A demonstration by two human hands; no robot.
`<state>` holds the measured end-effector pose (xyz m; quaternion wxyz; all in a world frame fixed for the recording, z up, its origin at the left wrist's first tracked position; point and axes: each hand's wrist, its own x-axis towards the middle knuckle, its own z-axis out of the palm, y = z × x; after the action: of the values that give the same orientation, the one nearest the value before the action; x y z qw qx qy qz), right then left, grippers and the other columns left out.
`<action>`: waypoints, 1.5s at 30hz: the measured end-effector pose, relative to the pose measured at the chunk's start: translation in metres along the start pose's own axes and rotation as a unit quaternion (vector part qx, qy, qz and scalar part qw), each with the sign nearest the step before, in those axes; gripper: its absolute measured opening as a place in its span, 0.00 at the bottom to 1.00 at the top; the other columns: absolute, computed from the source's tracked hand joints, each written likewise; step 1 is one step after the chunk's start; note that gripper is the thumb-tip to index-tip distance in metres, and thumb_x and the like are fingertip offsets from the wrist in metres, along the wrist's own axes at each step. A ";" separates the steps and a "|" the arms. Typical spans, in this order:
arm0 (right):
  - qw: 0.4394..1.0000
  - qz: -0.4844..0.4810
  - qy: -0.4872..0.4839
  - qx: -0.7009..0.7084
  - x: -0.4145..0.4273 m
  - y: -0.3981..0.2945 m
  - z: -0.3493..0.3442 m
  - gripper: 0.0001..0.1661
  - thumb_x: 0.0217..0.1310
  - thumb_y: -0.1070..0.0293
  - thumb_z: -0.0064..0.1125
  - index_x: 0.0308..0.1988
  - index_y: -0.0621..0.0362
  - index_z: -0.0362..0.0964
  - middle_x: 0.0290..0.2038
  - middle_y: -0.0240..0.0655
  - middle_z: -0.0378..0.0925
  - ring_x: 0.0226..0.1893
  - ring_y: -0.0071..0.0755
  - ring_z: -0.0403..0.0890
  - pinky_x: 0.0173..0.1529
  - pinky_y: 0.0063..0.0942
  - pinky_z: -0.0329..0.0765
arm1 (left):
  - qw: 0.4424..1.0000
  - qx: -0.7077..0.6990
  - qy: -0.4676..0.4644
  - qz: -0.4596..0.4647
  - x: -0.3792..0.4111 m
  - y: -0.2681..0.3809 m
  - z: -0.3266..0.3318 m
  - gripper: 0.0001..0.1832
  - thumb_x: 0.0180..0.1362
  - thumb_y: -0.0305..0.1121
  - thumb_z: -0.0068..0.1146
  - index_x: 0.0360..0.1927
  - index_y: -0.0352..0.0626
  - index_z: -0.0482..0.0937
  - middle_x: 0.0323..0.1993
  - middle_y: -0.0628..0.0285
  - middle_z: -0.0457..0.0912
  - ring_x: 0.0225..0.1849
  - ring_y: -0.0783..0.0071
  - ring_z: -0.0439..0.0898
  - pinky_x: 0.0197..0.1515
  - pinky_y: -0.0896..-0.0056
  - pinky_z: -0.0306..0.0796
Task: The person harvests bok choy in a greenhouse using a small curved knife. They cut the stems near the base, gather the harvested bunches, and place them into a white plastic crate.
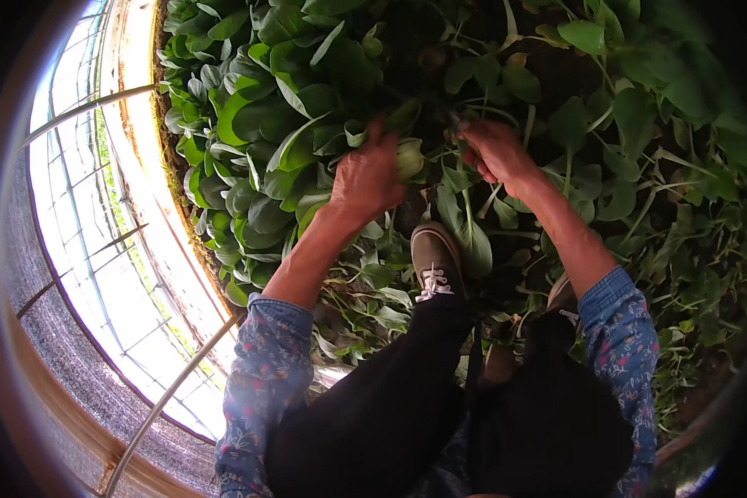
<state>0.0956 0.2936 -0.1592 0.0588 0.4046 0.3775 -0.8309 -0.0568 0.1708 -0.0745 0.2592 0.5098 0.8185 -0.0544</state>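
My left hand (367, 171) is at the right edge of a dense stand of leafy greens (280, 124) that look like bok choy. It is closed around a cut head of greens (409, 159), whose pale green base sticks out on the thumb side. The leaves of that head blend with those behind my fingers. To the right, my right hand (495, 152) has its fingers curled round something small. A greyish, blurred tip shows past the fingertips, and its exact kind is unclear. Dark shade hides the ground between both hands.
My brown shoe (434, 255) with white laces stands among loose leaves (386, 299). More broad-leaved plants (629, 137) and fallen stems cover the right side. At left run a wooden board (140, 124), bent hoops (168, 398) and a bright mesh-covered wall opening (93, 205).
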 end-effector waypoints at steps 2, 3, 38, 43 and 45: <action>1.000 -0.009 0.000 -0.026 0.005 0.001 0.000 0.15 0.65 0.56 0.45 0.36 0.56 0.67 0.19 0.28 0.67 0.13 0.15 0.60 0.14 0.19 0.53 | 1.000 0.011 0.003 -0.002 -0.001 -0.001 0.000 0.36 0.37 0.29 0.61 0.56 0.38 0.67 0.63 0.47 0.60 0.44 0.42 0.77 0.47 0.52 0.73; 0.999 -0.015 0.005 -0.038 0.008 0.001 -0.001 0.15 0.65 0.56 0.45 0.36 0.56 0.67 0.19 0.28 0.67 0.13 0.15 0.60 0.14 0.19 0.53 | 1.000 0.016 0.005 0.001 0.000 -0.001 0.001 0.36 0.37 0.29 0.61 0.56 0.38 0.67 0.63 0.48 0.60 0.44 0.43 0.77 0.47 0.52 0.73; 0.967 -0.192 -0.008 0.165 -0.063 -0.033 0.002 0.12 0.55 0.70 0.62 0.39 0.58 0.70 0.20 0.23 0.68 0.13 0.10 0.60 0.15 0.14 0.55 | 0.860 -0.500 -0.049 0.086 -0.059 0.033 -0.059 0.37 0.33 0.22 0.63 0.56 0.37 0.71 0.62 0.54 0.64 0.59 0.68 0.68 0.61 0.66 0.59; 0.969 -0.239 0.037 -0.041 -0.054 -0.033 0.002 0.08 0.50 0.78 0.53 0.35 0.60 0.71 0.19 0.24 0.68 0.15 0.13 0.63 0.19 0.16 0.60 | 0.839 -0.540 -0.066 0.026 -0.075 0.018 -0.063 0.35 0.34 0.22 0.60 0.54 0.35 0.72 0.60 0.59 0.68 0.55 0.70 0.72 0.58 0.71 0.62; 0.912 -0.332 0.124 -0.208 -0.047 -0.024 -0.003 0.08 0.49 0.78 0.53 0.34 0.60 0.71 0.18 0.25 0.68 0.16 0.15 0.64 0.22 0.17 0.63 | 0.804 -0.589 -0.079 -0.014 -0.081 0.014 -0.057 0.35 0.33 0.22 0.59 0.53 0.33 0.72 0.57 0.59 0.71 0.53 0.69 0.73 0.58 0.71 0.63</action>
<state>0.1189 0.3026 -0.1125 -0.1849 0.3340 0.6586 -0.6485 -0.0374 0.1320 0.0159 0.5728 0.2411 0.6770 0.3942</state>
